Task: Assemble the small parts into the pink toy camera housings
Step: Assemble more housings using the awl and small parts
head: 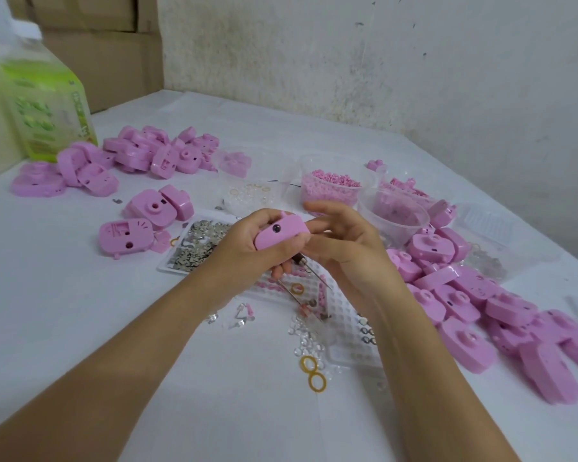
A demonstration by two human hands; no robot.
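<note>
Head view shows the left hand point(246, 243) curling its fingers round one pink plastic toy camera housing point(282, 232), the right hand point(344, 250) with fingers loosely spread beside it, and heaps of pink housings point(464, 291) apparently awaiting parts.

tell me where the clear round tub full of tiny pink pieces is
In the head view the clear round tub of tiny pink pieces stands right of centre, just beyond the right hand, left of another clear tub.

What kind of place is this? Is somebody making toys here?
Probably a small toy-assembly workshop. Heaps of pink camera housings lie on the white table, a tub holds tiny pink parts, and a tray holds metal bits. The left hand grips one housing.
</note>
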